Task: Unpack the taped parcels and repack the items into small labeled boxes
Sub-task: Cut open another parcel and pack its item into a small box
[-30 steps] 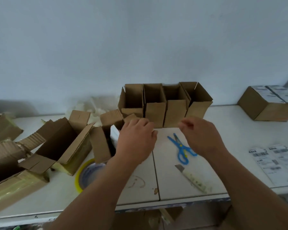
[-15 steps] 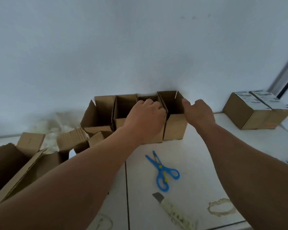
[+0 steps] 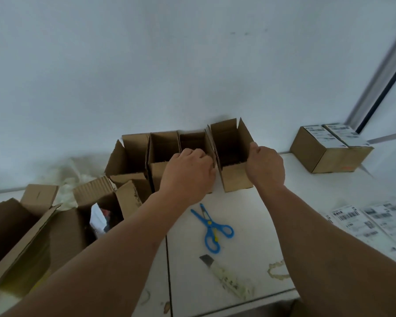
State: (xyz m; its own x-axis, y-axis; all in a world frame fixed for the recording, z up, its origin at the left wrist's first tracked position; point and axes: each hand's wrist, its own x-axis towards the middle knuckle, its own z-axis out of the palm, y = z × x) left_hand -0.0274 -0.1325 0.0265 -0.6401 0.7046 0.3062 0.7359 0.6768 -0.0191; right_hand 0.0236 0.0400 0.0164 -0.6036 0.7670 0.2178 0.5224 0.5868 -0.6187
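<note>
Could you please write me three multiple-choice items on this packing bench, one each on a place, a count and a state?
1. Where do the blue scissors lie?
A. on the table in front of the row of open boxes
B. inside an open box
C. on top of the labeled boxes

2. How many open small boxes stand in the row by the wall?
A. two
B. four
C. six

3. What is the right hand doing?
A. holding the utility knife
B. resting flat on the label sheets
C. gripping the rightmost open box

Answers:
1 A: they lie on the white tabletop between the forearms.
2 B: four open tops show side by side.
3 C: its fingers curl over that box's right wall, while the utility knife lies untouched on the table.
</note>
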